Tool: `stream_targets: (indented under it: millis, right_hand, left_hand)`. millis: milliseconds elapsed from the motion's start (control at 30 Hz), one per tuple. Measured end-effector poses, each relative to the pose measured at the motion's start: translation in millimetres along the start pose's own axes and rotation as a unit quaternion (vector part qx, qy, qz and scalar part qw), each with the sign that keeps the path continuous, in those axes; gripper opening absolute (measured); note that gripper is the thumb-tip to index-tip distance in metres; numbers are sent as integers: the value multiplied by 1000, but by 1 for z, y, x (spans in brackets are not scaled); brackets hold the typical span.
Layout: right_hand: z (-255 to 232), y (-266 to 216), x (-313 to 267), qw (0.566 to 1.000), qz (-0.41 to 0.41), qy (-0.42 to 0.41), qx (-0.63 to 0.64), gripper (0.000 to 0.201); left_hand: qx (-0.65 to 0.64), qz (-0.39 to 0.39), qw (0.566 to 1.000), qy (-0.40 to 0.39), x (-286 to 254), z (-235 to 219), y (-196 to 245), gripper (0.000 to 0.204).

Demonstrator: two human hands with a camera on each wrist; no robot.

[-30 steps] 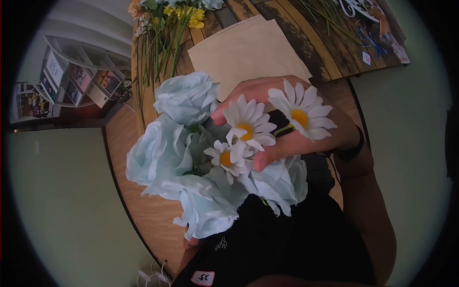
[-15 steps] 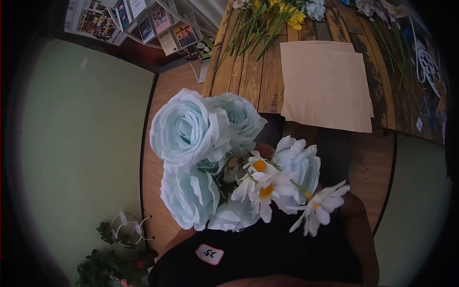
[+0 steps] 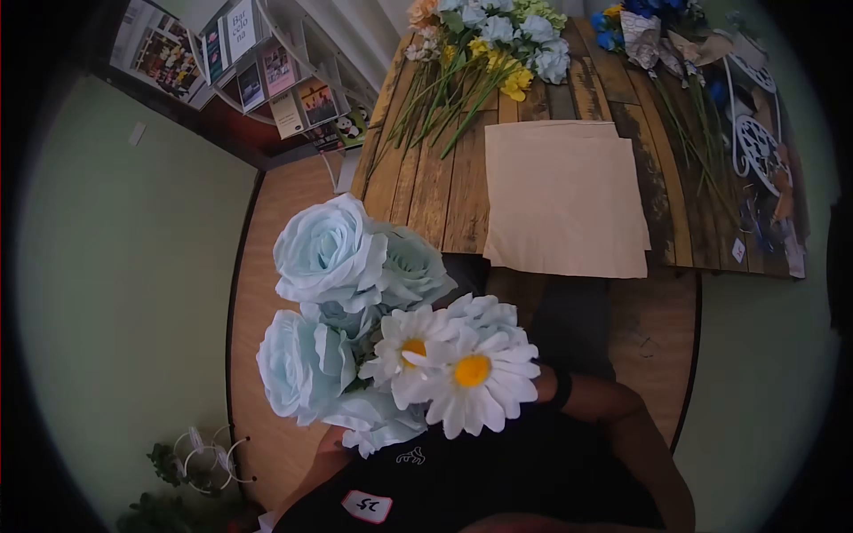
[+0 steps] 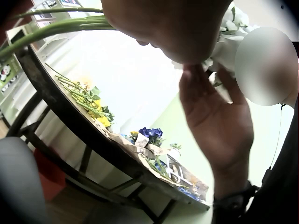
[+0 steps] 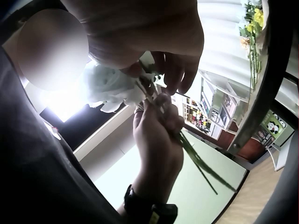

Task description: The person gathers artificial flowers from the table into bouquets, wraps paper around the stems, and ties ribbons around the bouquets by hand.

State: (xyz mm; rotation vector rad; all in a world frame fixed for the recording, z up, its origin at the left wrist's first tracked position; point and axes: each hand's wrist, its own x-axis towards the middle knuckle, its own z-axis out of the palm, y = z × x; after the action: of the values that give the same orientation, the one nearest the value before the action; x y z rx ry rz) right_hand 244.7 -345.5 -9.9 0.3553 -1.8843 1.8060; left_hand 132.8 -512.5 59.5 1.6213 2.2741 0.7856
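Note:
A bunch of pale blue roses (image 3: 324, 253) fills the lower middle of the head view, with white daisies (image 3: 471, 370) at its right side. The left hand (image 5: 159, 144) grips the green stems (image 5: 198, 161) below the blooms, its fingers curled round them in the right wrist view. Beside the flower heads, the right hand (image 4: 215, 126) is raised with its fingers nearly straight, the tips reaching the blooms in the left wrist view. Petals mostly hide both hands in the head view; whether the right fingers touch a stem I cannot tell.
Brown paper sheets (image 3: 564, 200) lie on the wooden table (image 3: 462, 200) at its near edge. Yellow flowers (image 3: 515, 82) with long stems lie behind them, and a white metal stand (image 3: 760, 147) is at the right. A magazine rack (image 3: 302, 75) stands at the left.
The right hand, earlier spread over the daisies, has moved behind the bunch. A daisy that hung out to the right has come in against the others. The head view has shifted, showing more table.

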Motion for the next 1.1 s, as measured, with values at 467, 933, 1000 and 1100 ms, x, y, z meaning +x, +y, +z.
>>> stream_targets:
  millis: [467, 933, 1000, 1100]
  right_hand:
    - [-63, -37, 7, 898, 224, 238, 295, 60]
    - [-91, -73, 10, 834, 32, 460, 304, 33]
    - [-99, -67, 7, 839, 28, 447, 310, 31]
    - [-119, -67, 0, 842, 22, 446, 303, 31]
  left_hand:
    - [-248, 75, 964, -52, 97, 45, 43, 37]
    - [-368, 10, 906, -210, 98, 84, 22, 22]
    - [-374, -5, 899, -229, 108, 83, 28, 22]
    - [-331, 13, 893, -304, 129, 67, 45, 22]
